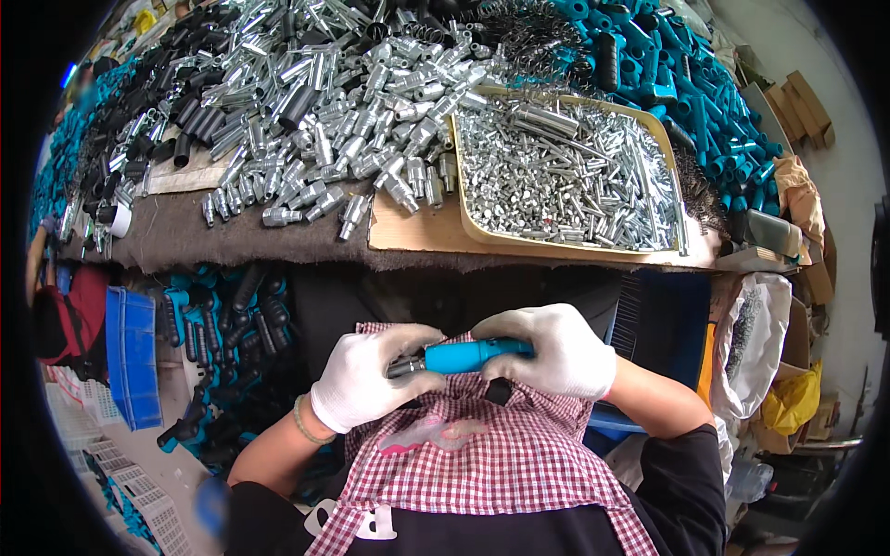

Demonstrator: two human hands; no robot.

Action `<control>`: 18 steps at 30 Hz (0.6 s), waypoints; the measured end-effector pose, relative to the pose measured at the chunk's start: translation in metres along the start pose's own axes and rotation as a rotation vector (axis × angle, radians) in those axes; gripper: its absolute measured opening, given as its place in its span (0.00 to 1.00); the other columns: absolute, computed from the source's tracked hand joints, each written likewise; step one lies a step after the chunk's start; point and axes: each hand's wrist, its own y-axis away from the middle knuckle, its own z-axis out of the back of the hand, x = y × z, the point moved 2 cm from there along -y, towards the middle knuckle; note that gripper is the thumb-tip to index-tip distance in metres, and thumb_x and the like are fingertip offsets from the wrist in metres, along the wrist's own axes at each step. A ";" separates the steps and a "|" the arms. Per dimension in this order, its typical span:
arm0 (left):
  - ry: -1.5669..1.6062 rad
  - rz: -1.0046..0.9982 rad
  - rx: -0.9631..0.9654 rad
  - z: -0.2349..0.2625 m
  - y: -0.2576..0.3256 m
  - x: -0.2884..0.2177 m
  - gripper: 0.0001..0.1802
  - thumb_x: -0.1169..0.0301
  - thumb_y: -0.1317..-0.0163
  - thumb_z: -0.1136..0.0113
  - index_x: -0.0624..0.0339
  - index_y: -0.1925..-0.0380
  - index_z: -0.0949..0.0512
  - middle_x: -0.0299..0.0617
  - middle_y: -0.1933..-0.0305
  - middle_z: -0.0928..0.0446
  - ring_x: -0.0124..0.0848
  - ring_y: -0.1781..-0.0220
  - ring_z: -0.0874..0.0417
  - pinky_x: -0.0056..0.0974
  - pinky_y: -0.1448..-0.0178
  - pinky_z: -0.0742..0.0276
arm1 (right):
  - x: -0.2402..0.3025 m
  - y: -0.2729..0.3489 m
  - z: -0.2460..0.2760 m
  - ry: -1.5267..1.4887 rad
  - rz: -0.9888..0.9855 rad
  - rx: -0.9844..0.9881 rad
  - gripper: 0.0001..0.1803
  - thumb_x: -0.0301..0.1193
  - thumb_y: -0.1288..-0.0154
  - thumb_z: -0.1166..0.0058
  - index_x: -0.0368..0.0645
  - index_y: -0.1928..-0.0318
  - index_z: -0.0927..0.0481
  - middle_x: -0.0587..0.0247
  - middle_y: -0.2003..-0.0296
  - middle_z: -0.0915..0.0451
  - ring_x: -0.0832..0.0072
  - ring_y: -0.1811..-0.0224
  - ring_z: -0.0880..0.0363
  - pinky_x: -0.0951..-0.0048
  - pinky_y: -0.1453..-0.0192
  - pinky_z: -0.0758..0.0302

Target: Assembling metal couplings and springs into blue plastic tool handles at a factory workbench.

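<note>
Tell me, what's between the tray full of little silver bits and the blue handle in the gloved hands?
In the head view, the workbench's front edge and a dark gap beneath it separate the tray from the blue handle. Nothing else shows there.

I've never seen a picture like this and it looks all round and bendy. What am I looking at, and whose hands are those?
A person wears a wide camera on the head, looking down, so edges bend. The left hand in a white glove and the right hand in a white glove together hold a bright blue plastic handle with a dark metal piece at its left end, over a red-and-white checked apron. Ahead, the workbench carries a heap of shiny silver metal fittings, a tan tray of small silver parts, and piles of black and blue handles.
</note>
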 end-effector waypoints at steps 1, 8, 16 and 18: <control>0.006 0.001 0.044 0.000 0.001 0.000 0.23 0.66 0.50 0.22 0.62 0.55 0.17 0.49 0.61 0.14 0.42 0.63 0.10 0.38 0.58 0.15 | -0.007 -0.001 -0.002 -0.083 -0.019 0.057 0.25 0.43 0.43 0.30 0.40 0.50 0.15 0.50 0.61 0.13 0.57 0.58 0.13 0.63 0.52 0.19; 0.077 -0.042 0.161 -0.006 -0.005 -0.005 0.26 0.65 0.49 0.23 0.61 0.50 0.18 0.52 0.57 0.15 0.45 0.60 0.11 0.40 0.57 0.14 | -0.023 -0.007 -0.001 -0.333 -0.055 0.208 0.35 0.47 0.41 0.31 0.35 0.40 0.22 0.44 0.50 0.15 0.57 0.45 0.16 0.64 0.41 0.23; -0.032 -0.144 0.151 -0.032 -0.011 -0.006 0.29 0.60 0.48 0.24 0.59 0.47 0.18 0.51 0.63 0.16 0.47 0.64 0.12 0.42 0.59 0.16 | -0.016 -0.017 -0.015 -0.283 0.004 0.204 0.37 0.43 0.41 0.33 0.30 0.38 0.25 0.38 0.49 0.17 0.55 0.46 0.16 0.63 0.40 0.23; -0.063 -0.161 0.095 -0.033 -0.011 -0.007 0.27 0.59 0.48 0.24 0.59 0.49 0.18 0.50 0.66 0.17 0.46 0.67 0.13 0.42 0.62 0.16 | -0.012 -0.020 -0.006 -0.277 -0.004 0.205 0.35 0.43 0.41 0.33 0.32 0.39 0.23 0.39 0.51 0.16 0.55 0.48 0.15 0.62 0.42 0.22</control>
